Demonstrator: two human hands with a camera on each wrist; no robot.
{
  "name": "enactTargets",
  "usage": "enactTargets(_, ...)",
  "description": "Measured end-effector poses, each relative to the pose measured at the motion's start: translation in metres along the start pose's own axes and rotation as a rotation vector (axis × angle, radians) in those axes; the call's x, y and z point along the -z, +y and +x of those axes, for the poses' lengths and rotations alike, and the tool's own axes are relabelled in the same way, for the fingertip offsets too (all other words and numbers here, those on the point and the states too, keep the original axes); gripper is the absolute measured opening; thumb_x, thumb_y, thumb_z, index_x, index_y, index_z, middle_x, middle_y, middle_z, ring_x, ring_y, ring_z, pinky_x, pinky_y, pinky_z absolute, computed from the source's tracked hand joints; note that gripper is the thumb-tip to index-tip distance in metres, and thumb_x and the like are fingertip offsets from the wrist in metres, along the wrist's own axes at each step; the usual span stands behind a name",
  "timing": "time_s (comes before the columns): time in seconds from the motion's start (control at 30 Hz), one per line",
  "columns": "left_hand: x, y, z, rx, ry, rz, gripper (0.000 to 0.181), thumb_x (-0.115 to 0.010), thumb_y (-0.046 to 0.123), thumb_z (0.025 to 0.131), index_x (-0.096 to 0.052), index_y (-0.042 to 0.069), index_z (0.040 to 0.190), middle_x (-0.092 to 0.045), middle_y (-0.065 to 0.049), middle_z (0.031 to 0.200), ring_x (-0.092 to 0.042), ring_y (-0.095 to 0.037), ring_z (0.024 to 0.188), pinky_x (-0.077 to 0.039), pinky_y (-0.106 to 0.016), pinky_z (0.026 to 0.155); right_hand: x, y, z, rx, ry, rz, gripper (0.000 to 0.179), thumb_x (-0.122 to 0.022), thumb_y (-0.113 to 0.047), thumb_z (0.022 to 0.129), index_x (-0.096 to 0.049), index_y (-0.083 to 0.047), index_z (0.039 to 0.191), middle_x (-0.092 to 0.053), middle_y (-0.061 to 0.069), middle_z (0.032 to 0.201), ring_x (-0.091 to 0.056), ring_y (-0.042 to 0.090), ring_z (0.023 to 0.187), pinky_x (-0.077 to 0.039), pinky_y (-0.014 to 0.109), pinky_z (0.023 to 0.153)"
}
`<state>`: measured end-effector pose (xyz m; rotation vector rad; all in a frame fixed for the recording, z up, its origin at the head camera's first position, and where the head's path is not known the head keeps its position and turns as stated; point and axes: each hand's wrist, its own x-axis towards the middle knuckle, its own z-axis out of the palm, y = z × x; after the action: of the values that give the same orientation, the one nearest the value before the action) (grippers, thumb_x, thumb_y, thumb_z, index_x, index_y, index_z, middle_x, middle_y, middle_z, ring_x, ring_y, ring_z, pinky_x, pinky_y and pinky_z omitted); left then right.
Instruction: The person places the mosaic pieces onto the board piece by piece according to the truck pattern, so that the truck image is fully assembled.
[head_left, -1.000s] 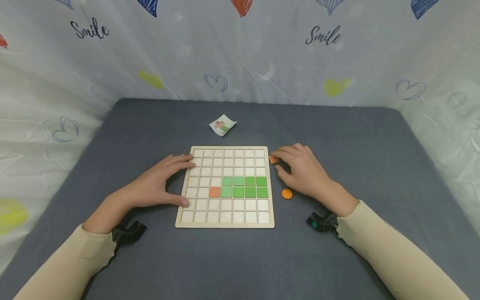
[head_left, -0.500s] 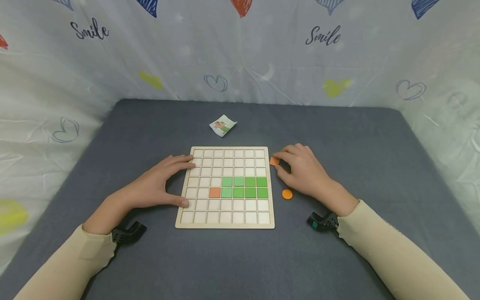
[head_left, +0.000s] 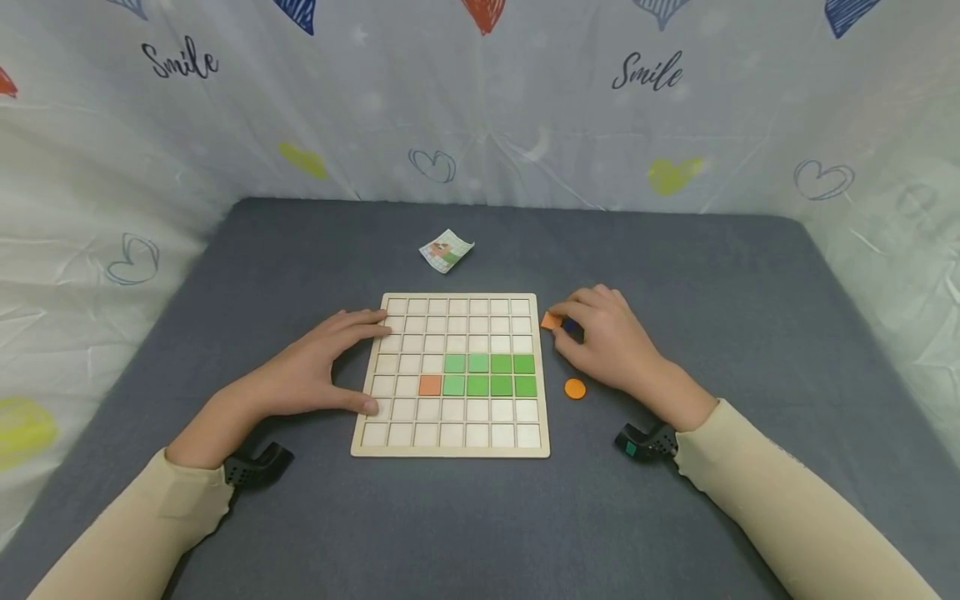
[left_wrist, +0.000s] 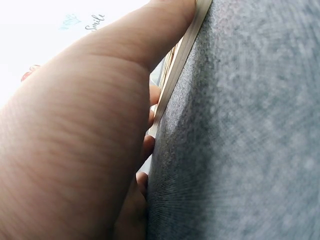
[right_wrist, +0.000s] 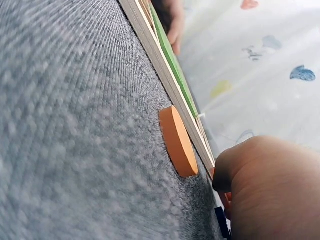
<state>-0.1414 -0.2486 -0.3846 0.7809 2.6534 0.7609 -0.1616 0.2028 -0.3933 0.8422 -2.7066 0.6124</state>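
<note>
A wooden grid board (head_left: 450,452) lies on the dark grey cloth. In its white cells are several green tiles (head_left: 501,385) and one orange-red tile (head_left: 430,384). My left hand (head_left: 315,367) rests on the board's left edge, thumb and fingers spread apart along the rim. Just past the far right corner, my right hand (head_left: 611,337) pinches an orange square tile (head_left: 551,321) between thumb and forefinger. A dark blue piece (head_left: 572,326) peeks out beneath that palm, mostly hidden. Nearer to me lies an orange round disc (head_left: 575,388), apart from the fingers.
Behind the board lies a small picture card (head_left: 446,251) with a curled corner. A patterned white curtain (head_left: 487,100) hangs around the back and sides of the table (head_left: 450,533). Black wrist cameras sit on both forearms.
The orange square tile has come slightly right and toward me with the right fingertips. The dark blue piece now shows under that hand. The left hand and board stay put.
</note>
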Motion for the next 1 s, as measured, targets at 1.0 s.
enactTargets(1.0,-0.002,-0.002,0.001,-0.027,0.017,-0.007,0.109,-0.093,0.069,0.077,-0.048,0.025,0.165,-0.026,0.004,0.179,-0.012,-0.033,0.167,-0.012,-0.066,0.132,-0.016,-0.036,0.005,0.173,0.092,0.178,0.019,-0.079,-0.013,0.096,-0.083,-0.005,0.113,-0.073,0.006,0.107,-0.063,0.026,0.095,-0.049,0.042,0.087)
